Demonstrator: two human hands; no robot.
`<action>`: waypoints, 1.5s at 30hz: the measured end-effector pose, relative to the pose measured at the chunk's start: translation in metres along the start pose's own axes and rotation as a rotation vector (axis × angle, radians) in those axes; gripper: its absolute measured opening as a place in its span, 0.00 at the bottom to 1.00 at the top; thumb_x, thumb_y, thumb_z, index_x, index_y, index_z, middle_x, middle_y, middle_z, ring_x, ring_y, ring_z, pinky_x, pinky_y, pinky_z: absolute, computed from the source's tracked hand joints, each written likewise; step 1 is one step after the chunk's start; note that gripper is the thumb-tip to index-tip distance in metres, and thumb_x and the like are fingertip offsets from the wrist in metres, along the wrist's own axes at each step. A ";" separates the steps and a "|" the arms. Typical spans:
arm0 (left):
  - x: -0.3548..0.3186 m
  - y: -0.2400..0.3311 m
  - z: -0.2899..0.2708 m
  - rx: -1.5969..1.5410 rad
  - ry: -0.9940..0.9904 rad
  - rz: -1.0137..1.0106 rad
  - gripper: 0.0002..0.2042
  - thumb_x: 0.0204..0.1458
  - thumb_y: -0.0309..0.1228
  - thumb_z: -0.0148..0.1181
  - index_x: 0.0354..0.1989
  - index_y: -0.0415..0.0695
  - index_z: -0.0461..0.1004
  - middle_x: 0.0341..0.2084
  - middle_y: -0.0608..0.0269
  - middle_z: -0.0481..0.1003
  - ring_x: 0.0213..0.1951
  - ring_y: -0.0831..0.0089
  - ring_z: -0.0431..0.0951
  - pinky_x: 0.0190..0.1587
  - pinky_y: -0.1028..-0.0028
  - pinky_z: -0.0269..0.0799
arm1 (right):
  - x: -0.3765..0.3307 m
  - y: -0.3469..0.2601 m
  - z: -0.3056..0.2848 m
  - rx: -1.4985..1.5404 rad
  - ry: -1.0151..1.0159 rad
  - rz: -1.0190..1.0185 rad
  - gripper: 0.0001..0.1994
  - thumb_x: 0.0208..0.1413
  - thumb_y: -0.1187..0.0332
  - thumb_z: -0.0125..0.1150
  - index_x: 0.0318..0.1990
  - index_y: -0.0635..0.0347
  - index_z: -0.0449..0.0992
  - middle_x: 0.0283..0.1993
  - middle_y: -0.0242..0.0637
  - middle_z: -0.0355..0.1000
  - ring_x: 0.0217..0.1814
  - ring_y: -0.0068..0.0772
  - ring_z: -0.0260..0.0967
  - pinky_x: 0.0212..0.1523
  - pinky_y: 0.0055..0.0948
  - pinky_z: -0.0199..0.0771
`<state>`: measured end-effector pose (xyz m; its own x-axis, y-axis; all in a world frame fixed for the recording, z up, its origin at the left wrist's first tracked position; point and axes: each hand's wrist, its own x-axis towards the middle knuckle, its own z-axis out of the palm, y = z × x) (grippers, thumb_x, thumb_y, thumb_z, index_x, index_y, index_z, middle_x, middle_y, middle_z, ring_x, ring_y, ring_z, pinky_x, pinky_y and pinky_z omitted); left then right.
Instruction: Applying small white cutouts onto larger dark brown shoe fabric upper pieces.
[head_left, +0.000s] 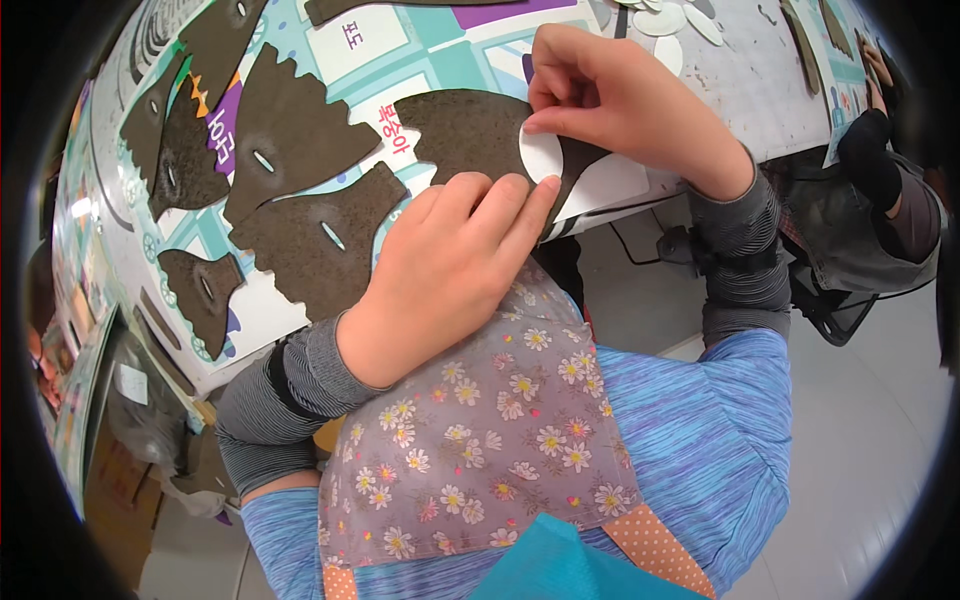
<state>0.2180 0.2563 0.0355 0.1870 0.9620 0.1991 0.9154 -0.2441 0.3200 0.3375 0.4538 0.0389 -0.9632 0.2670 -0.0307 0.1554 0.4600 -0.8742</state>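
Note:
A dark grey-brown fish-shaped flat piece (465, 125) with a jagged edge lies on the table before me. On it is a white oval (541, 158), thin and smooth. My right hand (610, 105) pinches the oval's upper edge between thumb and curled fingers. My left hand (450, 260) rests on the near side of the dark piece, palm down, its index fingertip touching the oval's lower right edge. To the left lie several similar dark pieces, among them a large one (290, 125) and a nearer one (320, 245), each with a narrow slit.
A colourful printed sheet (365, 50) covers much of the table under the pieces. Loose white ovals (668, 20) lie scattered at the far right. Another person's dark-clothed leg (870, 165) shows at the right. A grey plastic bag (140, 400) hangs below the table's left side.

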 end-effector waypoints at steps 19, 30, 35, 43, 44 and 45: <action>0.007 0.001 0.003 0.045 0.060 0.022 0.24 0.43 0.24 0.56 0.54 0.40 0.71 0.53 0.56 0.68 0.55 0.60 0.69 0.55 0.64 0.67 | 0.012 0.007 0.003 -0.060 0.314 0.079 0.16 0.48 0.63 0.71 0.34 0.64 0.70 0.26 0.42 0.71 0.26 0.46 0.67 0.29 0.35 0.68; -0.007 -0.013 0.001 0.015 0.140 0.042 0.20 0.48 0.27 0.57 0.52 0.41 0.69 0.56 0.56 0.68 0.60 0.59 0.66 0.59 0.61 0.65 | -0.034 0.033 -0.038 -0.459 0.677 0.535 0.17 0.45 0.61 0.71 0.31 0.65 0.74 0.29 0.38 0.73 0.29 0.29 0.68 0.31 0.29 0.69; -0.044 -0.008 -0.026 -0.039 0.232 0.059 0.21 0.47 0.25 0.55 0.52 0.41 0.70 0.51 0.59 0.72 0.53 0.63 0.72 0.51 0.68 0.71 | -0.038 0.037 -0.055 -0.377 0.561 0.468 0.13 0.44 0.69 0.71 0.33 0.65 0.73 0.27 0.31 0.68 0.29 0.23 0.64 0.31 0.23 0.66; -0.127 -0.038 -0.024 0.016 0.322 -0.006 0.16 0.38 0.27 0.64 0.40 0.41 0.77 0.39 0.63 0.76 0.38 0.65 0.76 0.40 0.68 0.74 | -0.020 -0.054 -0.007 -0.087 0.741 0.112 0.12 0.58 0.75 0.58 0.49 0.64 0.78 0.28 0.26 0.70 0.26 0.13 0.61 0.28 0.14 0.61; -0.128 -0.037 -0.017 0.034 0.370 -0.092 0.16 0.39 0.28 0.65 0.41 0.41 0.77 0.40 0.62 0.76 0.40 0.64 0.76 0.40 0.67 0.74 | -0.004 -0.062 0.009 0.021 0.686 0.051 0.10 0.60 0.77 0.56 0.48 0.64 0.78 0.32 0.30 0.74 0.28 0.15 0.66 0.32 0.15 0.67; -0.128 -0.038 -0.015 0.041 0.410 -0.147 0.17 0.40 0.28 0.67 0.41 0.41 0.77 0.41 0.62 0.76 0.41 0.64 0.76 0.41 0.67 0.74 | 0.001 -0.067 0.018 0.084 0.577 0.037 0.12 0.60 0.77 0.56 0.50 0.64 0.77 0.34 0.33 0.75 0.31 0.17 0.70 0.35 0.17 0.72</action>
<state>0.1544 0.1409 0.0115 -0.0961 0.8557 0.5084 0.9365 -0.0953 0.3374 0.3217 0.4079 0.0887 -0.6785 0.7106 0.1865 0.1460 0.3792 -0.9137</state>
